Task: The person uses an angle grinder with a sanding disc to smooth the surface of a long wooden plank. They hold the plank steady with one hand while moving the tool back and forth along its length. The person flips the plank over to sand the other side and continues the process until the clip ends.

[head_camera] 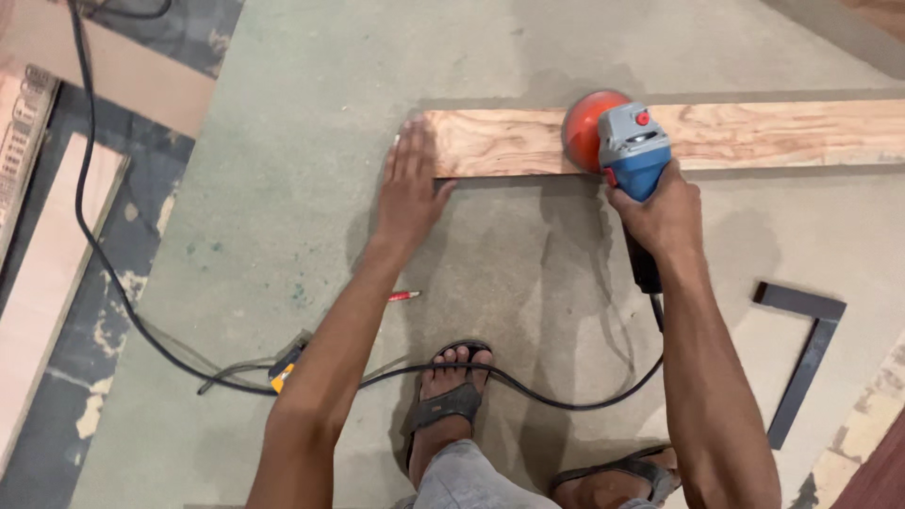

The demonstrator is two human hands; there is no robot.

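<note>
While plank (754, 132) runs off frame, sander (622, 141) hides disc.

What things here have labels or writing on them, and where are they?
Long flat strip: far left edge, pale with rows of small dark printed marks, partly out of view.
Power tool: on the wooden board, held by the right hand; grey and blue body, red guard and button; no label can be made out.
No packages, signs or screens show.
</note>
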